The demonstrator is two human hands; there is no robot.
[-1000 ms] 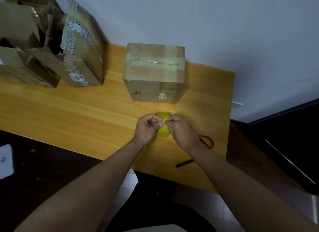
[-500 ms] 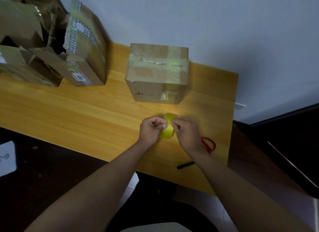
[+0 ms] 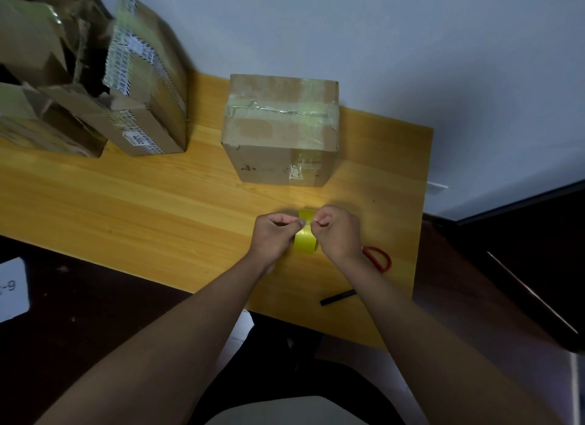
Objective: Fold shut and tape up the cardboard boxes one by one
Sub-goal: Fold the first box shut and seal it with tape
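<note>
A closed cardboard box point(image 3: 281, 133) with clear tape across its top stands on the wooden table point(image 3: 126, 203) near the wall. In front of it a yellow tape roll point(image 3: 304, 242) sits between my two hands. My left hand point(image 3: 273, 235) and my right hand point(image 3: 337, 231) both have curled fingers that pinch at the top of the roll, fingertips close together. Most of the roll is hidden by the hands.
Red-handled scissors point(image 3: 380, 258) lie right of my right hand, and a black marker point(image 3: 337, 297) lies near the table's front edge. Several opened and taped cardboard boxes point(image 3: 139, 92) are piled at the back left. A white paper point(image 3: 12, 288) lies on the dark floor at the left.
Both hands stayed on the tape roll with small finger shifts. The camera view drifted slightly, so the box and table appear a little lower and to the right.
</note>
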